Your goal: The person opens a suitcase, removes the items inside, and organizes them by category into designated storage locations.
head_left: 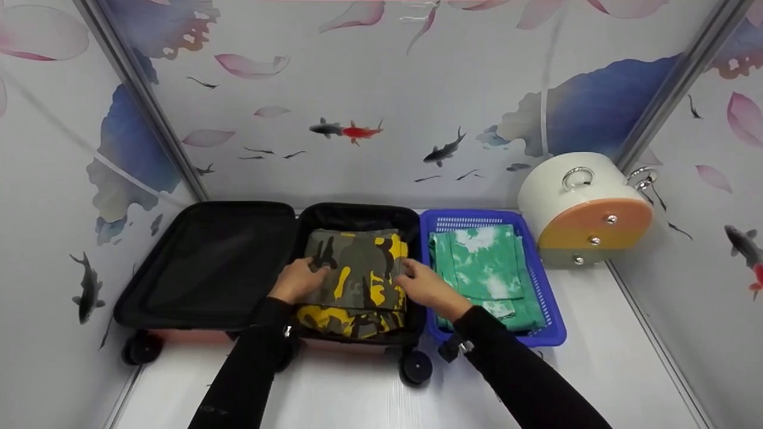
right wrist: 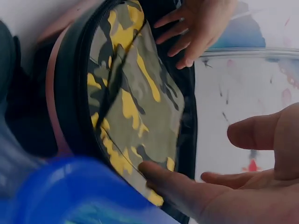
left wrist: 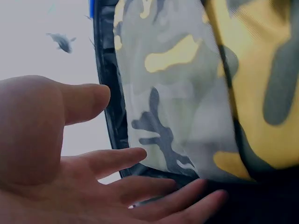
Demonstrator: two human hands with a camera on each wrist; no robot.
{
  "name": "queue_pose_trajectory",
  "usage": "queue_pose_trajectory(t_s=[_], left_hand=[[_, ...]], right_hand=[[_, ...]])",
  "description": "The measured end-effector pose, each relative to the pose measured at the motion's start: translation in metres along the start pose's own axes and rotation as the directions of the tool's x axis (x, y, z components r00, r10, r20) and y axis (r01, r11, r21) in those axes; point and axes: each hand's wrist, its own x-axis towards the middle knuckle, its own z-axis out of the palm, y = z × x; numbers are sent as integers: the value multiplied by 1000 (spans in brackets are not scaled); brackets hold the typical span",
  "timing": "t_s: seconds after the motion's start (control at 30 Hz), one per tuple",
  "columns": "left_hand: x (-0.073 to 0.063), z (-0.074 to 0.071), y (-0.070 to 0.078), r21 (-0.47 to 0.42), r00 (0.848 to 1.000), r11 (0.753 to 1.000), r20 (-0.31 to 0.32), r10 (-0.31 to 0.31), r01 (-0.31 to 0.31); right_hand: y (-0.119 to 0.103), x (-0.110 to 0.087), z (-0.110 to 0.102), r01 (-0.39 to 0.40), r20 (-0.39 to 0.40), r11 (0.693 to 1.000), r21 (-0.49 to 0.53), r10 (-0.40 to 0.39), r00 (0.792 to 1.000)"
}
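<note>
Suitcase (head_left: 202, 262) lying spread flat, two halves side by side, black inside with a pinkish outer shell and black wheels (head_left: 415, 367). Inside the right half, folded camouflage cloth (head_left: 351, 268) in grey-green, yellow and dark patches, with more of the same pattern bunched along the near edge. Left hand (head_left: 298, 280) at the cloth's left edge, fingers straight and spread, thumb well apart from them, nothing gripped. Right hand (head_left: 431, 289) at the opposite edge, index finger extended along the cloth's border, thumb held away, likewise wide; firm contact on either side impossible to tell. Black sleeves (head_left: 238, 369) on both forearms. Just right of the suitcase, blue plastic basket (head_left: 553, 333) with folded green-and-white cloth (head_left: 486, 262) inside. Beyond the basket, to the far right, rounded white box (head_left: 545, 190) with a striped front and three shiny knobs (head_left: 594, 241). White surface (head_left: 346, 393) underneath; wall panels (head_left: 381, 71) behind, printed with fish and pink petals.
</note>
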Motion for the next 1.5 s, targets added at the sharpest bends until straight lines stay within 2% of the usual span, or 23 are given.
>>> queue_pose_trajectory(t_s=[0.1,0.2,0.33,0.5,0.63,0.83,0.93,0.97,1.03,1.1,1.17,1.2,1.27,1.33,1.4,1.5], left_hand=[[1,0,-2,2,999,1000,24,-25,25],[2,0,-2,13,998,999,49,-46,46],[3,-1,-2,51,996,997,56,-63,60],[4,-3,-1,90,996,994,57,-72,67],[7,-5,-2,65,995,995,65,-80,76],[37,2,-22,63,995,995,60,-77,73],[35,3,-19,89,994,993,74,-86,79],[30,2,-13,87,992,992,81,-97,90],[33,6,-18,76,995,996,85,-54,47],[28,5,-15,53,997,998,77,-20,16],[36,7,-24,19,997,998,52,56,-57],[33,6,-22,1,996,996,39,86,-86],[18,0,-8,-19,994,994,10,105,-105],[10,-2,1,-30,990,989,-29,141,-142],[-7,-7,21,-44,989,989,-61,136,-139],[-17,-7,36,-52,977,982,-123,175,-182]], right_hand=[[0,4,10,-97,30,994,-44,99,995],[2,8,18,-163,60,981,-102,170,984],[7,15,25,-191,74,969,-159,205,976],[9,24,26,-216,68,969,-124,225,972],[10,29,26,-215,50,969,-119,222,974],[7,34,27,-169,-35,975,-143,166,986],[8,36,29,-146,-74,979,-145,136,988],[9,36,29,-138,-81,981,-139,128,989],[11,36,29,-120,-81,985,-124,110,991],[14,36,29,-101,-70,989,-104,94,993],[14,35,29,-77,-63,993,-84,72,995],[14,35,29,-66,-60,995,-76,61,996],[12,33,27,-50,-71,997,-65,45,996],[10,31,23,-27,-89,997,-67,21,996],[8,27,18,5,-112,997,-73,-13,994],[4,19,8,59,-146,994,-94,-72,987]])
